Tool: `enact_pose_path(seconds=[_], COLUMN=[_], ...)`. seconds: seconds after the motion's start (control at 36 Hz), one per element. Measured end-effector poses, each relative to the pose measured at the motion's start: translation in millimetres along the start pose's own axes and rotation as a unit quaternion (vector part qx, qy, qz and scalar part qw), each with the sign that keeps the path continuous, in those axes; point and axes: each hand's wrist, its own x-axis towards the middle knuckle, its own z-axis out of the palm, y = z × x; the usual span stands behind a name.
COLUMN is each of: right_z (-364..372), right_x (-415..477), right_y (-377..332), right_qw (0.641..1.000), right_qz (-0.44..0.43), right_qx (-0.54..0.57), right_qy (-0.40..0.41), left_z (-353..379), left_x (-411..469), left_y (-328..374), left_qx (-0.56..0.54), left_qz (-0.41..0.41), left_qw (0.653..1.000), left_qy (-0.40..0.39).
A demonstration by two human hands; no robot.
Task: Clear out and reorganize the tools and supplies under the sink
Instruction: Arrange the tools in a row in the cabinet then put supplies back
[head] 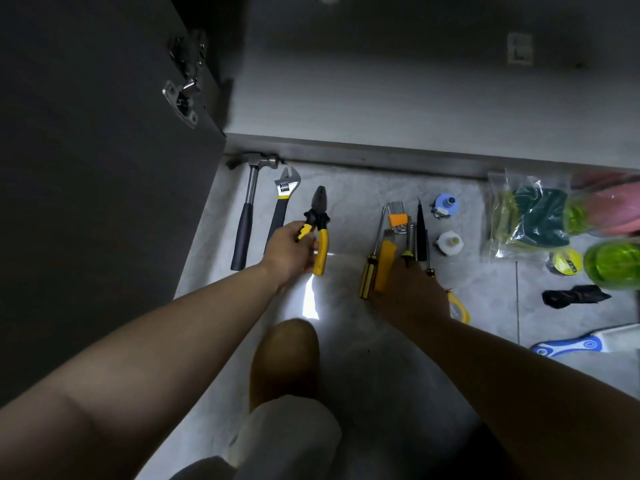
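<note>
Head view: left hand [291,249] outstretched, grip pinching pliers [320,216] handle; right hand [412,292] palm-down over screwdrivers [367,275], grip unclear

Yellow, black and silver over a pale grey marbled floor [346,188]

The pliers [320,220] have a black head and yellow handles; the wrench [282,202] is silver with a black handle and a yellow band — the hammer [247,216] silver with a dark grip. The screwdriver [366,277] handle is striped yellow and black, the hex-key holder [397,220] orange. One fitting [445,204] is blue, the other fitting [449,241] white. The sponges [533,216] are dark green and yellow, the bottle [611,263] bright green, the cabinet door [86,168] dark grey.
</note>
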Motion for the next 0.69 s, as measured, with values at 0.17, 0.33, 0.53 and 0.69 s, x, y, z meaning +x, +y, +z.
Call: enact_pose_path(seconds=[0.17,0.33,0.53,0.69], right_z=[0.7,-5.4,-23.5,-29.6], right_x=[6.3,9.9,11.3,22.6], right_y=[-4.6,-7.0,-20.8,-46.3], right_qw=[0.999,0.996,0.991,0.995], right_qz=[0.024,0.082,0.077,0.013], right_qx=[-0.023,0.038,0.114,0.092], right_qy=[0.034,-0.008,0.001,-0.028], left_z=[-2.5,1.4,-8.8,-40.5], left_x=[4.2,-6.9,-4.9,13.3], left_y=[-2.8,-9.2,-10.6,-8.5], left_qx=[0.141,0.374,0.387,0.481], left_qz=[0.053,0.115,0.179,0.127], left_qw=[0.988,0.917,0.887,0.860], left_qy=[0.046,0.078,0.178,0.114])
